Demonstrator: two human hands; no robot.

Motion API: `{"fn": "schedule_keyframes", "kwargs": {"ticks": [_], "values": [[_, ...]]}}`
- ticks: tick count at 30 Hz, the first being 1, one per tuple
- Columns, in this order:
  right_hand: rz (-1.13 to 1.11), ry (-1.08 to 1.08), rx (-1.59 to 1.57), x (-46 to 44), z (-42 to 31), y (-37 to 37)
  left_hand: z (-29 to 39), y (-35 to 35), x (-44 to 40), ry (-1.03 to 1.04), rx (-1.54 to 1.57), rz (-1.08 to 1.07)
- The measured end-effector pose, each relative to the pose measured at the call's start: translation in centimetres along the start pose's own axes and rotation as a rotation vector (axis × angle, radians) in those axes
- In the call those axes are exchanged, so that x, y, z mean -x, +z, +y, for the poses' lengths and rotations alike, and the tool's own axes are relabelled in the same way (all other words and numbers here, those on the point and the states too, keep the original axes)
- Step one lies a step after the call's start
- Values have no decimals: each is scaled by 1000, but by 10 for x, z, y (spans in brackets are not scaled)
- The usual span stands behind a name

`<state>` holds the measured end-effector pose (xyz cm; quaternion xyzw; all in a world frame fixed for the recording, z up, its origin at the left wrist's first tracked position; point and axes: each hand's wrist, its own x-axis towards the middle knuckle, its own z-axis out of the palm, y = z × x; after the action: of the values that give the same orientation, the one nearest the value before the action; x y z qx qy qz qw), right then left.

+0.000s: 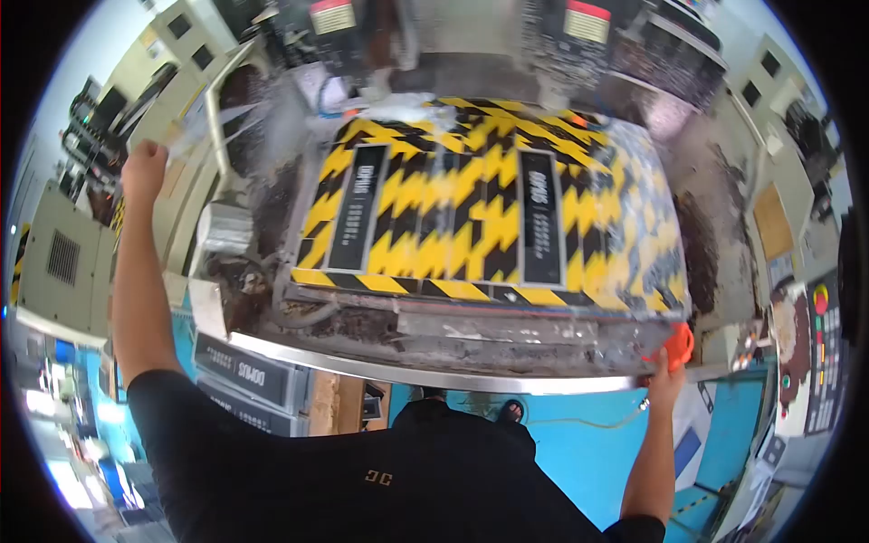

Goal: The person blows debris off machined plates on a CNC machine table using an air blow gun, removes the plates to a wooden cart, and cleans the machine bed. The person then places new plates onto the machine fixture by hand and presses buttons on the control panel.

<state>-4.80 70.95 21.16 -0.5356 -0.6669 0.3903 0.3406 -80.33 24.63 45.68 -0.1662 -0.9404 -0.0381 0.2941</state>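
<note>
While the right hand point(665, 378) grips an orange tool point(679, 346) beside the striped bed's point(416, 235) near right corner, the left hand point(145, 169) is raised, fingers curled closed. Two dark panels point(358, 208) reading "DOMUS" lie on the bed; similar DOMUS pieces point(243, 369) sit below. Red-topped labels point(333, 16) are illegible. A pale bent pipe point(215, 118) stands between left hand and bed.

Two black, pale-edged panels, left panel point(358, 210) and right panel point(540, 217), lie flat and apart, long sides running near to far, on a striped bed point(448, 213). An orange tool point(672, 347) sits near right.
</note>
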Motion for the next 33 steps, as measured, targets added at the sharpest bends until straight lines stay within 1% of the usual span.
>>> {"fn": "schedule_keyframes", "kwargs": {"ticks": [1, 2, 3, 4, 5, 6, 7, 8, 9, 10, 11, 12, 13, 14, 15, 16, 17, 18, 19, 20, 22, 24, 25, 26, 28, 30, 31, 32, 33], "values": [[-12, 9, -53, 4, -1, -3, 3, 0, 16, 55, 10, 12], [-42, 7, 13, 6, 5, -8, 11, 5, 32, 82, -53, -62], [-67, 14, 81, 9, 20, -14, 13, 17, 51, 147, -32, -126], [-64, -41, 167, 5, 52, -19, 32, 19, 77, 141, 12, -173], [-43, -222, 129, 9, 53, -16, 57, 15, 109, 186, 96, -209], [-63, -261, 94, 17, 40, -18, 83, 6, 134, 228, 169, -242], [-117, -180, 50, 22, 40, -20, 101, 14, 162, 309, 129, -263], [-183, -144, 27, 23, 44, -28, 139, 3, 198, 393, 120, -273], [-230, -97, -66, 24, 44, -37, 199, -40, 237, 255, 289, -497], [-282, -30, -159, 22, 37, -52, 237, -40, 260, 325, 330, -449], [-328, 29, -251, 23, 33, -65, 281, -61, 284, 365, 472, -519], [-357, 14, -321, 24, 35, -78, 331, -94, 308, 226, 630, -654], [-389, -3, -390, 24, 36, -91, 366, -100, 325, 194, 841, -728], [-424, -25, -458, 23, 36, -102, 399, -109, 335, 242, 869, -789], [-429, -43, -446, 23, 35, -115, 431, -123, 347, 204, 1018, -883], [-434, -62, -434, 23, 35, -128, 461, -132, 358, 237, 1057, -892], [-435, -82, -423, 23, 37, -140, 489, -141, 370, 218, 1113, -954], [-418, -106, -316, 25, 40, -151, 512, -147, 380, 270, 1150, -968], [-423, -86, -309, 29, 39, -160, 534, -143, 393, 231, 1236, -968], [-427, -66, -301, 31, 39, -167, 553, -138, 404, 210, 1320, -1036], [-421, -49, -284, 41, 46, -175, 575, -132, 429, 371, 1187, -1219], [-397, -90, -287, 58, 45, -175, 573, -88, 471, 829, 911, -951], [-400, -115, -292, 66, 46, -173, 561, -81, 493, 815, 1012, -885], [-440, -95, -266, 76, 52, -172, 544, -82, 515, 790, 1103, -812], [-575, -101, -145, 100, 60, -171, 493, -111, 552, 406, 1338, -1166], [-800, -122, -2, 128, 56, -155, 423, -113, 599, 7, 1692, -1608], [-932, -133, 97, 143, 54, -146, 380, -105, 634, -243, 1671, -1596], [-1102, -251, 216, 158, 65, -135, 343, -90, 678, -486, 1657, -1575], [-1256, -374, 345, 170, 69, -119, 300, -70, 726, -807, 1602, -1470]]}}
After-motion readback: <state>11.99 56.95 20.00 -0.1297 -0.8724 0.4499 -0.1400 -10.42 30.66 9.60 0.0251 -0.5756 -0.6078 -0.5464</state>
